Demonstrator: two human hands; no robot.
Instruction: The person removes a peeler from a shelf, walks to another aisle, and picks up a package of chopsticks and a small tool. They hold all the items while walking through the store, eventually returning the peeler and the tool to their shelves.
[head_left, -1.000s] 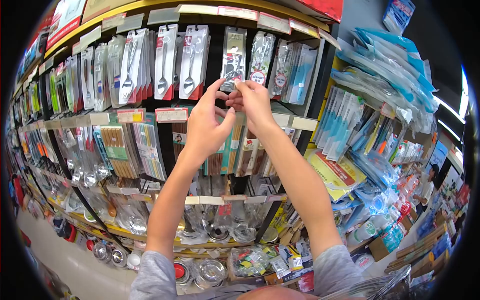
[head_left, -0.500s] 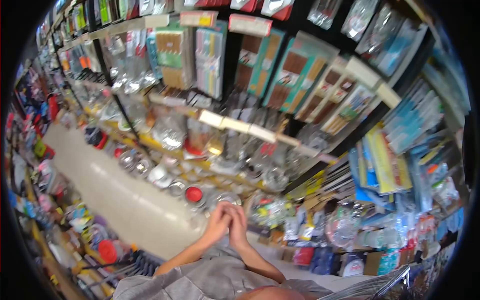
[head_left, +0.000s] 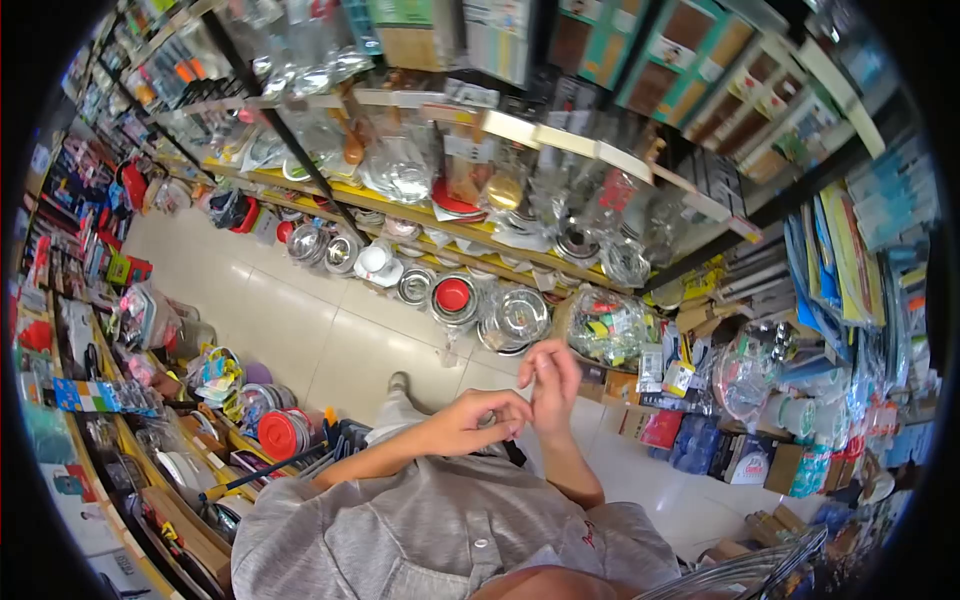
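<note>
My left hand (head_left: 472,422) is in front of my chest, its fingers bent and its thumb apart from them, with nothing seen in it. Beside it my right hand (head_left: 553,385) is raised with loosely curled, parted fingers, also with nothing visible in it. The left fingertips come right up to the right hand. Beyond the hands, on the floor by the shelf, stand a metal basin with a red bowl (head_left: 453,294) in it and plastic-wrapped metal dishes (head_left: 514,318). A clear bag of colourful items (head_left: 608,325) lies just past the right hand.
A tall shelf rack (head_left: 430,100) of packaged kitchenware runs along the front. A tiled aisle (head_left: 340,335) stretches to the left, bordered by another stocked shelf with a red lidded tub (head_left: 287,434). Boxes and blue bottles (head_left: 694,443) stand at right.
My hands, clasped together before, have come apart. The view has tilted down, so the shelves sit higher and more of the floor and my shirt shows.
</note>
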